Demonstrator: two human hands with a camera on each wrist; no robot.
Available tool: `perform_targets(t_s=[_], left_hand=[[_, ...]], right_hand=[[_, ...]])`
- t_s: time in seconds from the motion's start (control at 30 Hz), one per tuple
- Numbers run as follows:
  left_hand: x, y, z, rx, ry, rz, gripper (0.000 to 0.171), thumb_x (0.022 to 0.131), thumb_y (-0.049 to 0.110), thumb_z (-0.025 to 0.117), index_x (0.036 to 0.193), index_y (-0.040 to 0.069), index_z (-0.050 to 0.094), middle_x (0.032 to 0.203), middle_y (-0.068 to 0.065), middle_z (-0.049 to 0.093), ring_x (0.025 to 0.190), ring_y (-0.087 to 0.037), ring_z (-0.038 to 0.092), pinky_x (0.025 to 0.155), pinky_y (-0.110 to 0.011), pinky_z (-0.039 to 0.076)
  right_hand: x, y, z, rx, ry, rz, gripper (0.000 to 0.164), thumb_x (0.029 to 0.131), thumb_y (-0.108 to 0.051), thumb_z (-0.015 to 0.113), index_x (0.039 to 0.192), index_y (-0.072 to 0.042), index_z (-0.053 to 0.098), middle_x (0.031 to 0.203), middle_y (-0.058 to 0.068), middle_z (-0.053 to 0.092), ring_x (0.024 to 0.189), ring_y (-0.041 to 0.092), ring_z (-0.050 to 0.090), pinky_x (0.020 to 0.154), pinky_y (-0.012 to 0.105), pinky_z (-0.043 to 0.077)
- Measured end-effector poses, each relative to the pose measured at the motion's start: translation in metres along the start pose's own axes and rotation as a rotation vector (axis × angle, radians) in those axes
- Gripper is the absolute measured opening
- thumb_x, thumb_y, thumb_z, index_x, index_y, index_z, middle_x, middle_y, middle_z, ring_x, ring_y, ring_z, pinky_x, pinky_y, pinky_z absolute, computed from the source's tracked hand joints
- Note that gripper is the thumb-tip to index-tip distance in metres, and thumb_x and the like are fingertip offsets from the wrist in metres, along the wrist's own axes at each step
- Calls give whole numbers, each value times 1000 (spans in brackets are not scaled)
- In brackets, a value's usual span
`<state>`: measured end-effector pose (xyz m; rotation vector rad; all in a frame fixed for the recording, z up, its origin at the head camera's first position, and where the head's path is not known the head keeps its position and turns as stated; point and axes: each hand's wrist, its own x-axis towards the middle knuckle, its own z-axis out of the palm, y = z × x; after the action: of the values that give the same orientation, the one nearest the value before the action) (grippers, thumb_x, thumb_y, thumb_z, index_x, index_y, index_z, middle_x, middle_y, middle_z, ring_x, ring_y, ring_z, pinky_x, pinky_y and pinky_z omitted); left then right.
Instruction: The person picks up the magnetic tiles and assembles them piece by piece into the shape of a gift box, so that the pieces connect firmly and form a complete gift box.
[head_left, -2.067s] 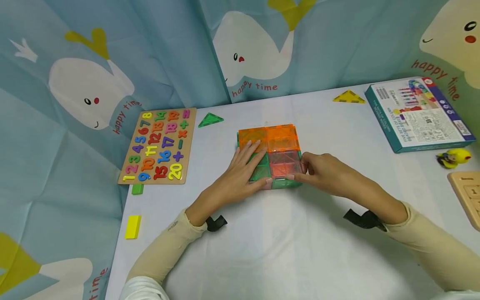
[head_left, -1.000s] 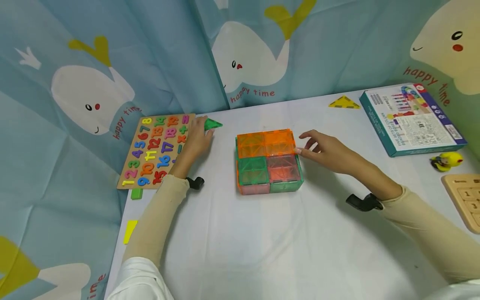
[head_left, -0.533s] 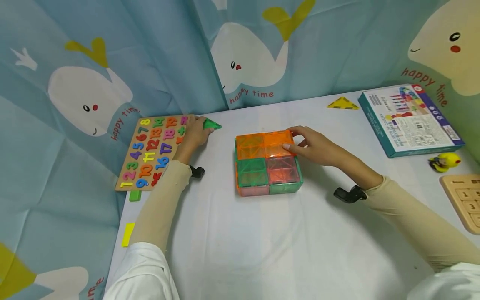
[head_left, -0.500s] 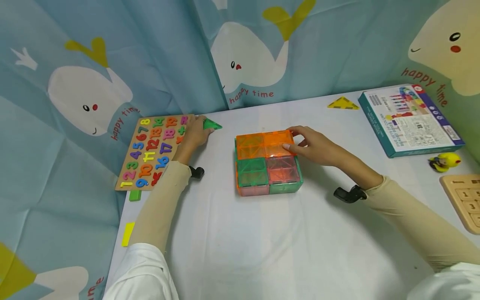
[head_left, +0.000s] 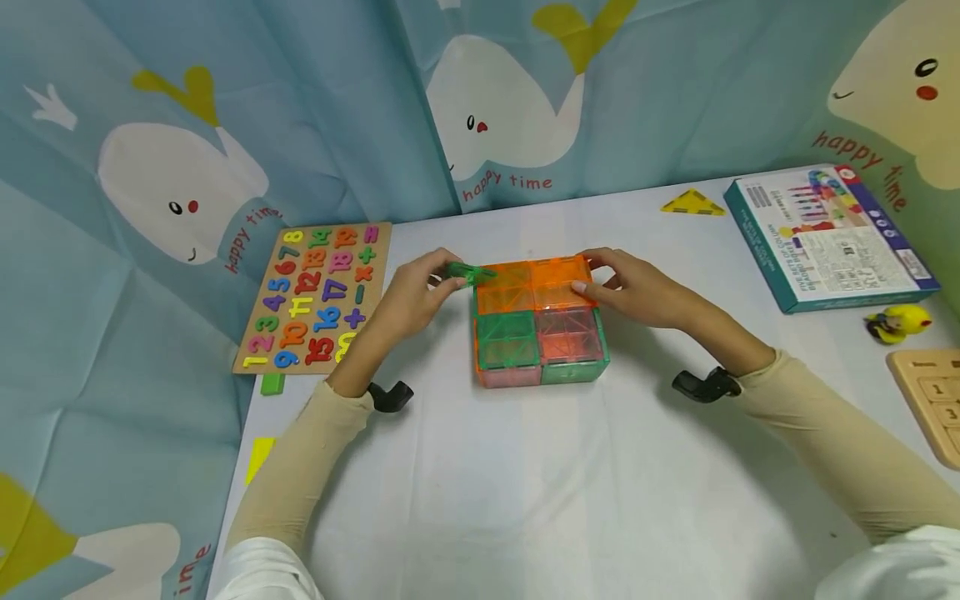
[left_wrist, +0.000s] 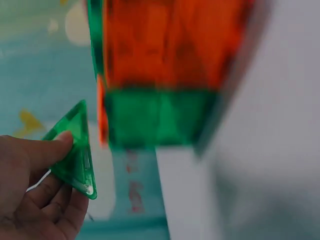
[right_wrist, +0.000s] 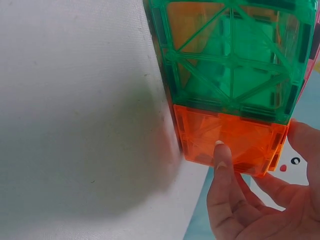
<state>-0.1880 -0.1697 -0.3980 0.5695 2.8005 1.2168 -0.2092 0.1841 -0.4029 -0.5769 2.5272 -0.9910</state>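
Note:
A flat box built of see-through magnetic tiles [head_left: 507,340] stands mid-table, with orange, green and pink squares on top. My left hand [head_left: 408,298] pinches a green triangle magnetic tile [head_left: 468,272] between thumb and fingers, at the box's back left corner. In the left wrist view the triangle tile [left_wrist: 76,167] is held by its edge, its point upward. My right hand [head_left: 637,290] grips the back right corner of the box, thumb on the top. Seen from the right wrist, a fingertip lies against an orange side tile [right_wrist: 200,132], below a larger green tile [right_wrist: 232,75].
At the left lies a wooden number board [head_left: 307,296], with a green block [head_left: 272,384] and a yellow block [head_left: 259,458] near it. Toward the back right are a yellow triangle tile [head_left: 693,202], a boxed toy [head_left: 832,237], a duck figure [head_left: 898,322] and a wooden tray [head_left: 926,392].
My left hand went from the box to the green triangle tile at the back, took it and carried it to the box. My right hand shifted from the front right side to the back right corner.

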Motion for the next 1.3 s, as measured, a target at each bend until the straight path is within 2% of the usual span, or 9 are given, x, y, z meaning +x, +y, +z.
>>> perform_targets(t_s=[0.1,0.27,0.47,0.83,0.97,1.13,1.3], left_hand=[[-11,16,13,9,-53,46,17,106,17,66,118,6,68,109,-9,71,99,-25,65,91,-40,57],[-19,23,27,15,-58,53,17,105,17,67,119,7,69,107,-8,67,95,-23,62,84,-38,55],[-21,28,33,30,-62,55,19,107,19,65,121,7,68,113,-8,67,101,-24,60,92,-41,55],[-18,35,42,96,-70,130,23,107,16,64,127,4,69,123,-10,68,116,-26,61,105,-42,52],[-18,35,43,107,-69,125,23,107,16,64,127,4,69,123,-10,68,116,-26,61,105,-42,52],[-19,35,42,110,-83,104,26,108,19,63,129,5,68,127,-10,67,121,-26,60,109,-43,50],[-20,34,42,107,-98,88,27,107,18,64,130,4,67,131,-11,66,124,-27,59,111,-43,49]], right_hand=[[-1,-1,-1,6,0,0,68,108,-42,60,159,-3,39,153,25,49,111,35,66,85,44,56],[0,-1,-1,12,-7,-7,68,108,-41,60,159,-3,38,153,25,49,111,35,66,85,43,56],[0,1,-1,3,1,-8,68,108,-43,60,159,-4,39,153,25,49,110,35,66,85,46,56],[1,1,-1,0,-2,-12,67,109,-43,59,159,-4,39,154,25,49,111,35,66,84,44,56],[1,2,-5,-5,5,-10,63,109,-41,57,158,-5,42,155,23,49,118,39,64,90,51,57],[5,15,-21,-31,78,40,62,110,-45,55,152,0,50,149,27,53,129,46,56,102,63,50],[20,60,-58,-104,245,151,69,110,-47,50,146,12,48,144,38,49,129,53,50,106,67,43]])
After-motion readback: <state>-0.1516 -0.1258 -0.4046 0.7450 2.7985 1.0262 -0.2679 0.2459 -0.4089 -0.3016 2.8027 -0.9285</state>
